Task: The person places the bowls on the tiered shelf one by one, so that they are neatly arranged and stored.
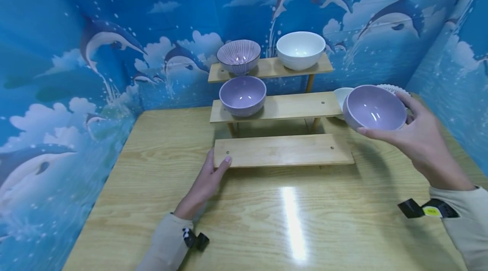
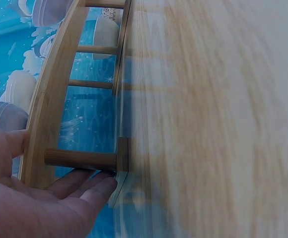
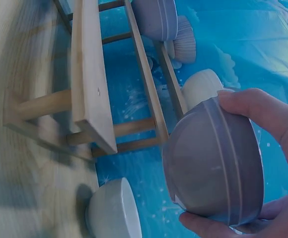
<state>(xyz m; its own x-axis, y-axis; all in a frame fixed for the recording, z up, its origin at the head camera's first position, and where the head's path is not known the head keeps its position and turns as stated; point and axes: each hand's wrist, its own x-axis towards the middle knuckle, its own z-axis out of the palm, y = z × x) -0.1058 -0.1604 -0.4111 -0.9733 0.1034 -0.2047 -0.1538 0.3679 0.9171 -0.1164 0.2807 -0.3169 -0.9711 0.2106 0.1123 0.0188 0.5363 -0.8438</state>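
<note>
Right fingers (image 1: 411, 102) pinch a rounded, glossy lilac bowl (image 1: 374, 109); left fingers (image 2: 100, 192) grip a wooden shelf (image 1: 282, 151).

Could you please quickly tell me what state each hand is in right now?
Left hand: holding the left end of the lowest wooden shelf.
Right hand: holding a plain purple bowl in the air.

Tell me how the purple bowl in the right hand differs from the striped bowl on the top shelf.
Support: the purple bowl is held by the right hand, while the striped bowl stands on the top shelf.
Surface: the purple bowl is plain; the striped bowl has thin dark lines over a paler ground.
Both are round and glossy, with light glinting inside.
</note>
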